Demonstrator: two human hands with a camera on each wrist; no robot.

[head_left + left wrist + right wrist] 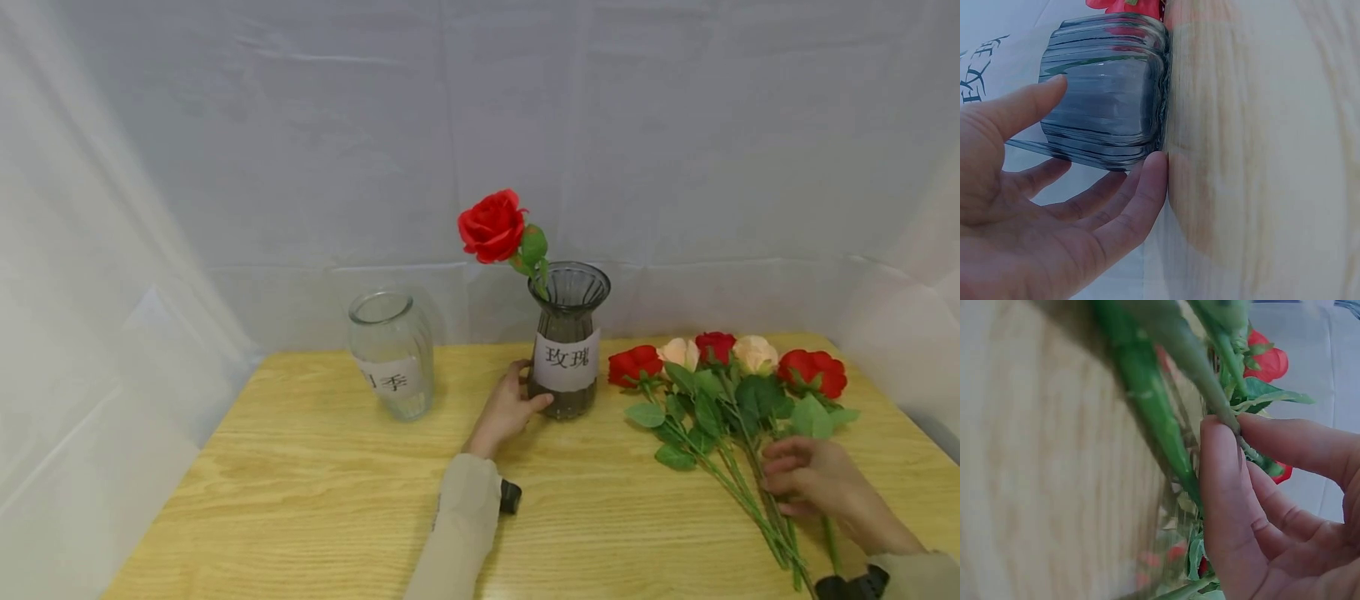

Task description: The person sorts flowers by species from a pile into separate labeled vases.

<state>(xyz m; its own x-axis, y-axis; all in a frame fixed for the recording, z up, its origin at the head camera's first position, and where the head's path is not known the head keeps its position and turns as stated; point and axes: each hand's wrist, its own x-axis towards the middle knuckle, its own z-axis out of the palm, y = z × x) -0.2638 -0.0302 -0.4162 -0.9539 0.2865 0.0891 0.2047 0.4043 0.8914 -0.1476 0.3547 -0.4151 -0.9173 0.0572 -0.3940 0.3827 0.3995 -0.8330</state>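
Observation:
My left hand (510, 410) holds the lower left side of a smoky grey glass vase (576, 403), thumb in front and fingers at the side. The vase stands upright with a white paper label (567, 362) reading 玫瑰. One red rose (492, 227) stands in it, leaning left. At the right, my right hand (813, 479) is over the stems of several artificial roses lying on the table. In the right wrist view, its thumb and forefinger pinch a green rose stem (1215, 400). Which bloom that stem bears, I cannot tell.
A clear glass vase (393, 346) stands left of the grey one, its label partly turned away, showing 季. Red roses (813, 372) and peach roses (755, 354) lie with heads toward the back of the wooden table (315, 500). A white cloth (322, 167) hangs behind.

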